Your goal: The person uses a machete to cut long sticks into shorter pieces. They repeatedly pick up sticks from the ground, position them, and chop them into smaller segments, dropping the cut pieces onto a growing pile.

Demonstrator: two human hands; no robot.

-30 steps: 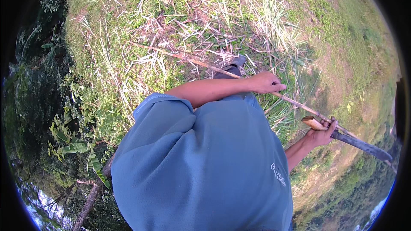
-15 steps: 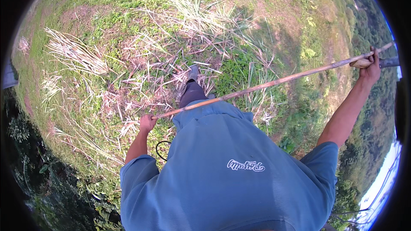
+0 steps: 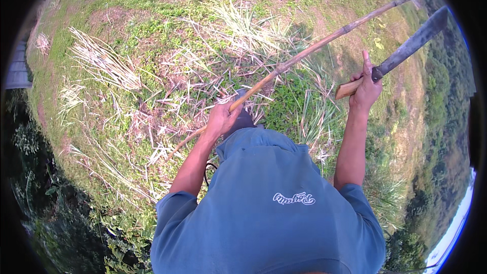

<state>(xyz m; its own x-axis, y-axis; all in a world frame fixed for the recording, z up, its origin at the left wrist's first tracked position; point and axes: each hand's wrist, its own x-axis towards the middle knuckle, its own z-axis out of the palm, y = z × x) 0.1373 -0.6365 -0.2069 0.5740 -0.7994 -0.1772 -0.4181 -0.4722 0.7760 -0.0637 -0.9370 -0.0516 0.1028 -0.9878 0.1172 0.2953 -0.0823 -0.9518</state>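
Observation:
A long tan cane stalk (image 3: 314, 46) with jointed nodes slants across in front of me, its far end reaching up to the right. My left hand (image 3: 221, 119) is closed around it near the lower end, and a short length pokes out below the fist. In my right hand (image 3: 366, 89) is a machete (image 3: 413, 41), gripped by its wooden handle. The thumb points upward, and the dark, broad blade extends up and to the right. Blade and stalk are apart, with the stalk passing above the right hand.
Stripped husks and dry leaf litter (image 3: 187, 96) cover the ground around my foot. A bundle of cut stalks (image 3: 104, 61) lies to the left. Long green leaves (image 3: 248, 25) are heaped ahead. Dark bushes (image 3: 56, 223) stand at lower left, and a wooded slope drops away at right.
My right hand has let go of the stalk and moved inward and down, with the machete. My left hand has shifted right along the stalk, which now tilts more steeply.

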